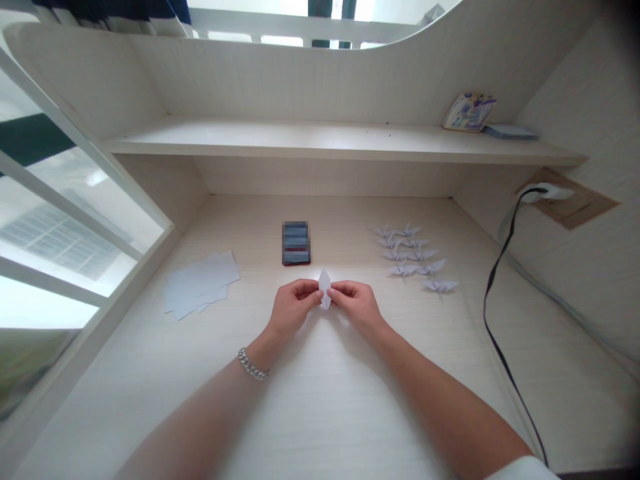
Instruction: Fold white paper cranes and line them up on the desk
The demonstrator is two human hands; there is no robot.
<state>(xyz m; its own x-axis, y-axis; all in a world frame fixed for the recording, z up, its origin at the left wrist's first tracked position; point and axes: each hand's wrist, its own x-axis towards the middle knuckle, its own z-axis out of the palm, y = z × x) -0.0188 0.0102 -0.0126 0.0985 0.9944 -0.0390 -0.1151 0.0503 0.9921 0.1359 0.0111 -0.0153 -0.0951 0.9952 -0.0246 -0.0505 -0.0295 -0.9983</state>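
One small folded paper (325,287), white, slim and pointed at the far end, held from two sides over the middle part of the desk (320,413). On its left edge, left hand (293,307) in narrow pinch, thumb against paper; around that wrist, silver chain bracelet (251,365). On its right edge, right hand (361,308) in the same narrow pinch. Folds too small to tell exactly. Just beyond the left hand, dark phone-like object (296,243) lying flat, with blurred surface. Farther to the left, overlapping loose white sheets (203,283). To the right, several bird-like paper figures (403,269) in rough rows. Farther right, black cable (491,280) running down from wall socket (575,208). Above, on the shelf (300,141), colourful box (470,111) beside flat bluish item (510,131).
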